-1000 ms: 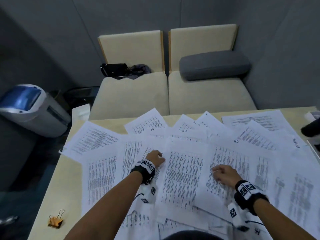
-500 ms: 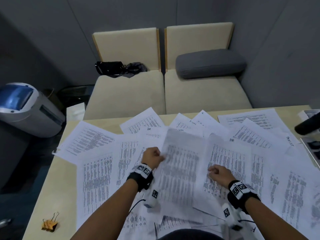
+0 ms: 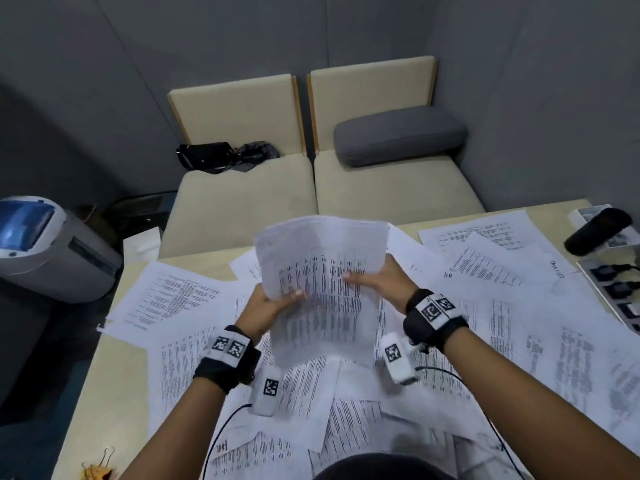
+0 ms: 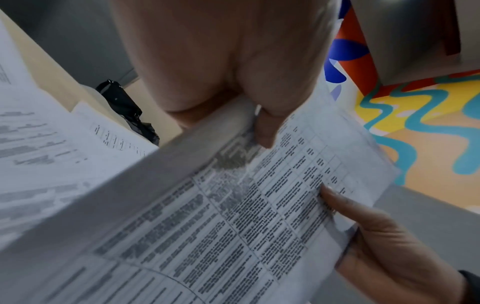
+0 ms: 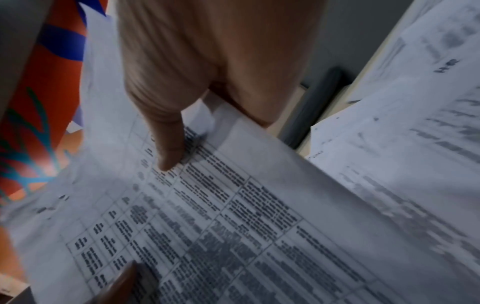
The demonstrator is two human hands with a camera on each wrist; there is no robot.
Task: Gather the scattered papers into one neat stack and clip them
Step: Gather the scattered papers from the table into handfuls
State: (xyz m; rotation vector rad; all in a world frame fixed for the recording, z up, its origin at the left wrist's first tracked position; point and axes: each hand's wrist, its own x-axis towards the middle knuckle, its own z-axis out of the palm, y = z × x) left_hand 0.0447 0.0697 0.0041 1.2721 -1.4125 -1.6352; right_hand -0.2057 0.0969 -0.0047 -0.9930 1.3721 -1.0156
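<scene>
A printed sheet (image 3: 322, 268) is lifted off the table and tilted up in front of me. My left hand (image 3: 275, 301) pinches its left edge, thumb on the printed face. My right hand (image 3: 372, 280) pinches the right edge the same way. In the left wrist view the left hand (image 4: 262, 131) holds the sheet (image 4: 233, 216) by the thumb. In the right wrist view the right hand (image 5: 168, 152) presses its thumb on the sheet (image 5: 233, 226). Several other scattered papers (image 3: 502, 327) cover the table (image 3: 114, 393). An orange binder clip (image 3: 95, 471) lies at the table's near left corner.
A power strip (image 3: 616, 292) and a black cylindrical object (image 3: 597, 230) sit at the table's right edge. Behind the table stands a beige sofa (image 3: 242, 202) with a grey cushion (image 3: 398, 136) and a black bag (image 3: 207, 155). A grey machine (image 3: 45, 247) stands on the floor, left.
Both hands have lifted the middle sheet off the pile and raised it away from me; a second ago they lay flat on the papers.
</scene>
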